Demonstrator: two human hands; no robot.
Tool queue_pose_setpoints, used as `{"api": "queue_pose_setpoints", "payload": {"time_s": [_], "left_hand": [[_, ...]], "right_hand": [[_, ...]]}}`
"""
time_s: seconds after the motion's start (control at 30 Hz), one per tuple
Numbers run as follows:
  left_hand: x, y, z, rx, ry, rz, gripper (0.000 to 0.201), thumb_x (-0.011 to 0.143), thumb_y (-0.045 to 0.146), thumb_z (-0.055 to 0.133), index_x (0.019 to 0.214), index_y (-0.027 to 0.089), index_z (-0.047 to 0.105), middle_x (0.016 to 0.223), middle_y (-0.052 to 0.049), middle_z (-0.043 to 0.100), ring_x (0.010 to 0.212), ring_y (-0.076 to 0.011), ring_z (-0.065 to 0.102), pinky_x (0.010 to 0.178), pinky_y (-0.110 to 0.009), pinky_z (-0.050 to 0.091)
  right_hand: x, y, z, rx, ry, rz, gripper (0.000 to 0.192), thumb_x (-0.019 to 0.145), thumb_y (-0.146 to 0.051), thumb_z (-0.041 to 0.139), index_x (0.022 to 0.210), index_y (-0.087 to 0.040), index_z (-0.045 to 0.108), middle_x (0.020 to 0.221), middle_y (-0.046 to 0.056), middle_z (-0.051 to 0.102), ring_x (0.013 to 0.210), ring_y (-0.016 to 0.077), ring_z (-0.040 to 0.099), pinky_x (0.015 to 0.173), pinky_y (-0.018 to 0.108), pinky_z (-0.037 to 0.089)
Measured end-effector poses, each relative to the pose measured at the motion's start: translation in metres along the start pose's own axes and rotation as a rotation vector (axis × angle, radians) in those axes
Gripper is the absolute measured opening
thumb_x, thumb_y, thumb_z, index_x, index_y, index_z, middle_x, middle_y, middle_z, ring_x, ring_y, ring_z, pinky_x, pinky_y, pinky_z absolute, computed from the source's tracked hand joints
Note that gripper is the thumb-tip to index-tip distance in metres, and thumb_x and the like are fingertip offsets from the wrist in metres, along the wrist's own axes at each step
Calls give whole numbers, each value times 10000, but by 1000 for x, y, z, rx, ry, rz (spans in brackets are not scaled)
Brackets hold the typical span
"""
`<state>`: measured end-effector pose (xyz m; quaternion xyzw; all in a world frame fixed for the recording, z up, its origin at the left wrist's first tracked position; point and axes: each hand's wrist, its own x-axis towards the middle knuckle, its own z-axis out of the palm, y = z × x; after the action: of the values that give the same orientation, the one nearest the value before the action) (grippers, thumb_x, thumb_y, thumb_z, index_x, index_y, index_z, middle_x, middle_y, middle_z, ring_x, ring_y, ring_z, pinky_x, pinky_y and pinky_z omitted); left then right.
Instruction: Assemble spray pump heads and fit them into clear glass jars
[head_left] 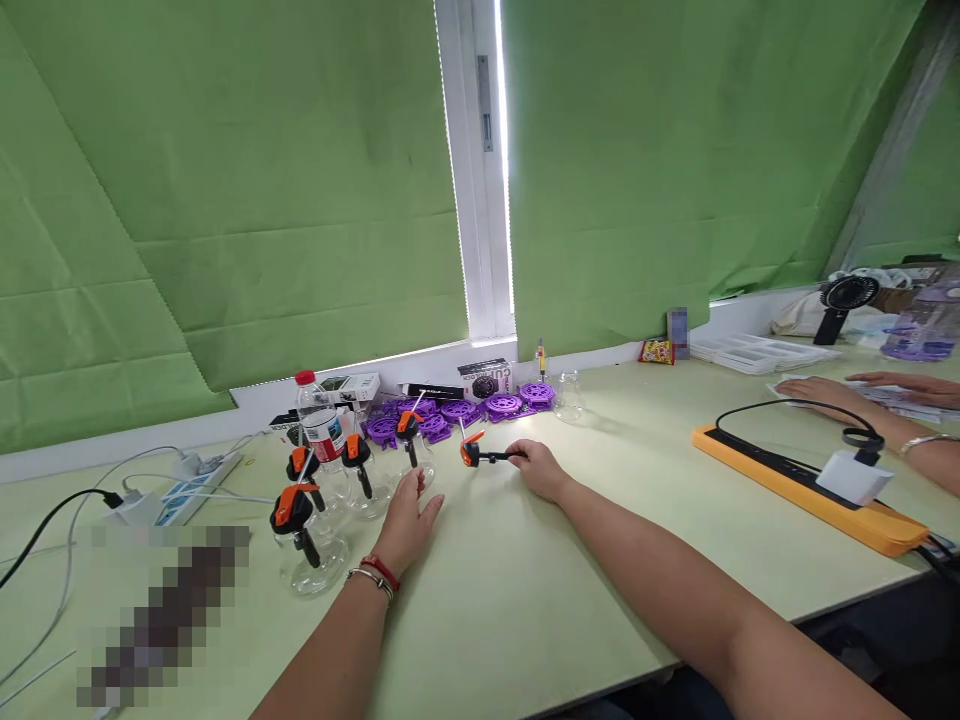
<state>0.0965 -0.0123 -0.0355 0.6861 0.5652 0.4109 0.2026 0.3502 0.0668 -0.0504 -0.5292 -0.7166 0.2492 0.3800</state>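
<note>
Close to the near edge of the tabletop, toward the left, lies a long dark thing, too blurry to name. At the near edge on the right, an orange power strip slants in with a white plug on it.

Farther in, on the left half, stand four clear jars with black and orange tops. The left hand has its fingers at the jar farthest right; I can't tell if it grips it. The right hand pinches the black handle of a loose black and orange lid, held out past the middle of the tabletop.

Over by the right side, another person's hands rest on some papers.

Along the far edge there is a red-capped bottle, then purple round pieces and a clear cup. Green cloth hangs behind.
</note>
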Motion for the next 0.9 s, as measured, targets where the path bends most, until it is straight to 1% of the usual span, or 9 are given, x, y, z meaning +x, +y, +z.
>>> {"api": "queue_pose_setpoints", "payload": {"time_s": [0.1,0.17,0.3,0.4,0.47,0.53,0.7,0.8,0.9], "left_hand": [[-4,12,0,-312,-86,-93,679,800,455,533,1358,201,242,1180,-109,466,954,-172,559,852,-355,456],[-8,21,0,-455,-173,-115,736,820,482,500,1399,200,145,1106,-93,504,877,-151,575,801,-331,473],[-15,32,-1,-489,-233,-176,771,818,492,504,1404,152,136,787,-6,545,663,-127,524,642,-283,454],[-18,34,-3,-464,-228,-269,762,785,470,565,1382,187,184,774,12,532,629,-109,484,565,-242,412],[-19,34,-5,-463,-237,-287,707,776,460,578,1347,206,248,786,15,525,638,-105,471,552,-230,402],[-19,33,-7,-463,-255,-285,646,770,443,587,1305,213,307,785,21,510,638,-102,459,551,-225,398],[-22,33,-10,-466,-286,-308,622,752,428,606,1276,212,351,845,5,506,655,-99,452,563,-221,398],[-22,33,-10,-468,-287,-314,636,736,427,625,1276,211,367,861,-1,508,668,-101,460,575,-222,406],[-22,32,-10,-481,-285,-330,632,740,421,622,1281,213,369,858,-6,513,676,-106,466,582,-226,415]], "right_hand": [[-8,-11,1,96,-80,-53,230,778,-211,489,924,-157,658,845,46,654,782,172,574,752,316,465],[-14,-20,3,136,-133,-87,216,742,-193,530,900,-152,672,804,32,658,748,159,570,729,301,469],[-24,-31,7,226,-300,-191,167,685,-203,610,820,-160,699,768,22,661,688,142,562,673,279,469],[-24,-30,6,241,-405,-192,191,650,-302,676,781,-166,705,747,19,667,669,147,574,656,279,474],[-18,-23,2,158,-267,-95,252,627,-395,697,745,-172,692,735,19,664,687,162,586,672,287,478],[-7,-12,-7,43,30,43,303,648,-458,666,766,-180,663,806,37,658,760,192,590,727,314,474],[22,27,-43,-118,487,358,496,740,-430,544,1136,-143,459,1223,198,460,1163,332,401,956,446,328],[36,50,-59,-185,578,463,736,665,-451,622,1260,-141,317,1328,215,353,1235,356,315,997,444,282],[48,70,-69,-316,538,519,871,610,-537,649,1308,-173,277,1373,185,336,1256,349,307,1008,435,275]]}}
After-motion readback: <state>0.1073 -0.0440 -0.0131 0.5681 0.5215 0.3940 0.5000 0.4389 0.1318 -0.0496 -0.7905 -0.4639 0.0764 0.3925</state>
